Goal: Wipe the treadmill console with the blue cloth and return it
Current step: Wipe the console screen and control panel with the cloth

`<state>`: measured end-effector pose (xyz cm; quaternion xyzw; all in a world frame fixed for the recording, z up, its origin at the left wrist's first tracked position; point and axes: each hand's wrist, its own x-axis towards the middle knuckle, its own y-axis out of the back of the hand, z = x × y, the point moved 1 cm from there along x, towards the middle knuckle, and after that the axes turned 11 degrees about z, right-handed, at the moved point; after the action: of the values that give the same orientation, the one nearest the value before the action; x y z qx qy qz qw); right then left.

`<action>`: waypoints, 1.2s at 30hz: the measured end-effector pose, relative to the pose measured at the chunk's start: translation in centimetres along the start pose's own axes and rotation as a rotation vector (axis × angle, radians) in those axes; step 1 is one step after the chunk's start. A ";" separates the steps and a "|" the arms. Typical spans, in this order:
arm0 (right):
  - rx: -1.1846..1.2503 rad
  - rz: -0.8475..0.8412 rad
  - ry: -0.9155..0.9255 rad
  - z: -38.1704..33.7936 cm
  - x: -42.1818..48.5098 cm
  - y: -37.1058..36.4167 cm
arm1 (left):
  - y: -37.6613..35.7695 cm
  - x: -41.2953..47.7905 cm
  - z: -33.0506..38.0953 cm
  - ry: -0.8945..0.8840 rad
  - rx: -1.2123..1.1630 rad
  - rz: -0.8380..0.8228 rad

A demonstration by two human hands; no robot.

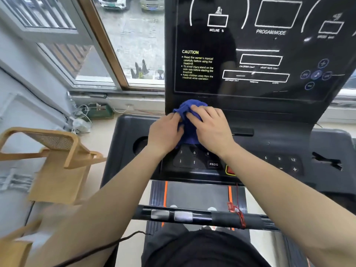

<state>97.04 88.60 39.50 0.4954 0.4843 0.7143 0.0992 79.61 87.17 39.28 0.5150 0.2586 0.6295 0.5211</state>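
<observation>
The blue cloth (189, 120) is bunched up on the lower part of the black treadmill console (256, 114), just below the glossy display panel (250, 54). My left hand (165, 134) grips the cloth's left side. My right hand (212, 128) lies over its right side with fingers curled into the fabric. Both hands hover above the button pad with the PROG key (213, 164). The cloth's lower part is hidden between my hands.
A round cup holder (139, 145) sits left of my hands. The black handlebar (202, 215) with metal sensors and a red safety cord (238, 214) crosses below. A wooden chair (52, 157) stands at left, beside the window (119, 41) and cables on the floor.
</observation>
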 end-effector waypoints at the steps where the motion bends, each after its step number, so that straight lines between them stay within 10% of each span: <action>1: 0.000 0.002 -0.010 -0.4 0.1 0.4 | -0.1 -0.3 0.0 0.008 0.004 -0.023; 6: 0.026 -0.108 -0.198 -1.3 -0.5 1.2 | 0.0 -1.6 -0.9 0.026 0.098 -0.189; 12: 0.045 -0.545 -0.286 -5.0 -7.0 0.8 | -1.4 -4.6 0.3 -0.110 0.051 0.021; 16: -0.022 -0.536 -0.324 -7.8 -11.1 2.4 | -3.7 -8.8 0.5 -0.414 0.087 -0.368; 36: 0.070 -0.550 -0.127 -7.2 -11.8 2.3 | -1.1 -12.3 1.1 -0.241 0.150 -0.373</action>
<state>97.83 75.82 33.78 0.3922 0.6179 0.6109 0.3020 80.17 75.96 34.08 0.5670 0.3312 0.4354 0.6158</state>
